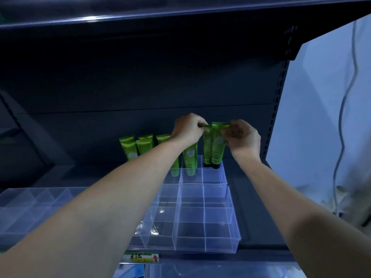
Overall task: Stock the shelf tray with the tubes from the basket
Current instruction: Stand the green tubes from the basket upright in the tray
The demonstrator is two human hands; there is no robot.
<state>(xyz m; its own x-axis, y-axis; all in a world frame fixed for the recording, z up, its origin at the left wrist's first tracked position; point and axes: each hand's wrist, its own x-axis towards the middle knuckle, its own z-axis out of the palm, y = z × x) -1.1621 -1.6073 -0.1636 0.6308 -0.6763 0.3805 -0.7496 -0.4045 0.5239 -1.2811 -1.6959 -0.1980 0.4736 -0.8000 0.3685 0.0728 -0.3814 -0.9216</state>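
A clear plastic shelf tray (202, 217) with a grid of compartments sits on the dark shelf. Several green tubes stand upright in its back row, caps down; one group (132, 149) is at the left and one tube (190, 157) is in the middle. At the back right corner two green tubes stand side by side. My left hand (187, 128) pinches the top of the left one (206, 151). My right hand (242, 138) pinches the top edge of the right one (217, 151). The basket is not in view.
A second clear divided tray (30, 207) lies to the left on the same shelf. The shelf above (180, 13) overhangs the work area. A perforated upright (279, 93) bounds the right side, with a white wall and hanging cable (341, 117) beyond. A price label (141, 258) marks the shelf front.
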